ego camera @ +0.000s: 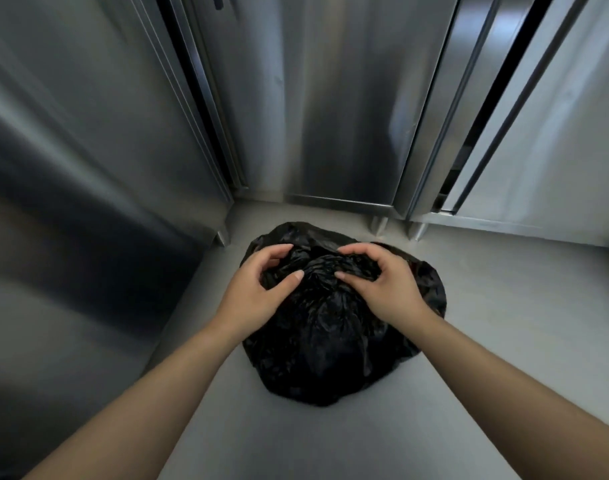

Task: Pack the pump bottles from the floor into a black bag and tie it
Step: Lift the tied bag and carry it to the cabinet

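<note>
A bulging black plastic bag (324, 348) sits on the grey floor in the middle of the view. Its top is gathered into a crumpled bunch between my hands. My left hand (258, 285) grips the gathered plastic from the left, fingers curled over it and thumb pressed in. From the right, my right hand (379, 278) pinches the same bunch. No pump bottles show; whatever fills the bag is hidden by the plastic.
Stainless steel cabinets (337, 116) stand on short legs behind the bag, with more steel panels on the left (88, 150) and right (545, 150). Grey floor (486, 306) stretches around the bag and towards me.
</note>
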`<state>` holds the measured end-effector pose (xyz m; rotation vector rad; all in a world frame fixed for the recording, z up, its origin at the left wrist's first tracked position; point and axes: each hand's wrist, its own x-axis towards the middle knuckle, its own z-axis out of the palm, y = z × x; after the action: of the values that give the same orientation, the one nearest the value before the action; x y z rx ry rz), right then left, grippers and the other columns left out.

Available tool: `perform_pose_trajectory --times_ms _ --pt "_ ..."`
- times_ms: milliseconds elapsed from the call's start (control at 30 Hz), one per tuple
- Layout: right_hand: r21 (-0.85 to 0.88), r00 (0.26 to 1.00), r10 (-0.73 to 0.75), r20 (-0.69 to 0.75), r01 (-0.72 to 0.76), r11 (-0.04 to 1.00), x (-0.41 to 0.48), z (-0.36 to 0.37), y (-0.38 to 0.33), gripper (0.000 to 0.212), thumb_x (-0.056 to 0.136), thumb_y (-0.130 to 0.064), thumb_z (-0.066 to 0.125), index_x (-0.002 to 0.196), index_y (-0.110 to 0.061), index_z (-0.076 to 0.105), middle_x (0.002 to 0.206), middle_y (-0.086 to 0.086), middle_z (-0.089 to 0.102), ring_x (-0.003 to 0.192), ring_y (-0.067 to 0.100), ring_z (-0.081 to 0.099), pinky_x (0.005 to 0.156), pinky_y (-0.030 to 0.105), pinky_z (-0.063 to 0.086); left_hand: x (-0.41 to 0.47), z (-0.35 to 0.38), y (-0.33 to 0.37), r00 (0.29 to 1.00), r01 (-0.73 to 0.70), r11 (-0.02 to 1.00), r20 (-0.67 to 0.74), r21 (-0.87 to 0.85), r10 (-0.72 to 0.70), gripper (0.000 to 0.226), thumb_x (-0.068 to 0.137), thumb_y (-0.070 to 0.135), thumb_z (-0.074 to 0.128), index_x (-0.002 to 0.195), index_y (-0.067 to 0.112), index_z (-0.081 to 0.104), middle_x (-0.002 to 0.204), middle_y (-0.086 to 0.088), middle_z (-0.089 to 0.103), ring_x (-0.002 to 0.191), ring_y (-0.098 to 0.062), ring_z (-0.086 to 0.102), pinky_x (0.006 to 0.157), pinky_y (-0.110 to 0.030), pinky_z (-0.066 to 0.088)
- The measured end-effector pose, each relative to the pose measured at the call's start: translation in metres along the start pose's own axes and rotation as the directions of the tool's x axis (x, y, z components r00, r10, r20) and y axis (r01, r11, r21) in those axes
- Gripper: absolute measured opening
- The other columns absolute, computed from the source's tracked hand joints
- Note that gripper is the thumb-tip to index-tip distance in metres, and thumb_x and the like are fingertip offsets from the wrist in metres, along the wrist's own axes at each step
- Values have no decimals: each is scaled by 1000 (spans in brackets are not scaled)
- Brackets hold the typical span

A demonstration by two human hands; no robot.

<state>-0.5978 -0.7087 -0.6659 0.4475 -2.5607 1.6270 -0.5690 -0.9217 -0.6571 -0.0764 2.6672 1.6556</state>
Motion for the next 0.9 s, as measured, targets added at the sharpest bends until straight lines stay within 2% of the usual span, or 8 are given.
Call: perform_pose_trajectory --times_ms 133,233,333,500,600,700,767,900 --pt "14 999 27 -27 -27 1000 -9 -20 -71 34 76 -16 76 107 -23 66 104 -18 61 101 -11 56 90 5 39 -31 -42 55 994 110 991 23 -75 -109 38 80 36 69 115 41 58 120 22 59 118 3 51 103 -33 42" --pt "65 996 79 -33 -77 995 -3 -40 -136 36 76 -19 76 108 -32 65 107 -17 64 103 -5 59 91 9 42 -52 -83 112 985 171 978 30 -122 -168 35 80 34 68 112 44 59 118 20 61 115 3 53 105 -36 42" --pt "63 989 150 9 -150 987 2 -62 -201 37 76 -18 76 105 -38 64 104 -14 65 102 -3 59 91 11 43 -64 -122 175 976 219 960 21 -175 -219 34 81 27 69 112 38 61 118 10 65 113 -6 58 104 -42 44" --pt "24 969 247 22 -247 969 1 -106 -306 30 76 -14 76 100 -30 66 98 -15 64 96 -5 59 87 7 42 -81 -184 281 968 251 961 49 -120 -246 29 79 32 70 105 43 62 114 14 65 109 -1 59 101 -40 45" --pt "14 959 282 -14 -281 959 2 -134 -368 34 76 -15 76 97 -38 64 98 -18 64 95 -3 60 87 9 44 -94 -215 338 961 238 971 144 -1 -235 30 76 41 69 105 45 61 112 18 65 108 3 57 98 -34 45" --pt "20 950 307 -61 -306 952 3 -161 -422 41 75 -17 76 89 -52 60 97 -20 65 93 -3 62 85 10 45 -106 -243 388 957 202 979 205 35 -205 31 75 46 67 105 45 61 111 20 65 107 6 56 92 -23 44" --pt "52 941 324 -94 -321 946 4 -176 -449 41 75 -16 76 86 -53 61 95 -19 66 90 -4 62 81 7 45 -109 -260 417 958 179 983 220 42 -184 33 74 50 66 106 46 60 112 22 64 107 9 55 86 -17 40" --pt "92 931 332 -154 -321 943 3 -199 -491 36 76 -14 76 83 -47 62 85 -28 67 85 -9 62 74 0 42 -110 -280 461 969 154 988 195 0 -151 24 79 40 67 101 48 61 109 20 65 107 7 56 91 -22 44"
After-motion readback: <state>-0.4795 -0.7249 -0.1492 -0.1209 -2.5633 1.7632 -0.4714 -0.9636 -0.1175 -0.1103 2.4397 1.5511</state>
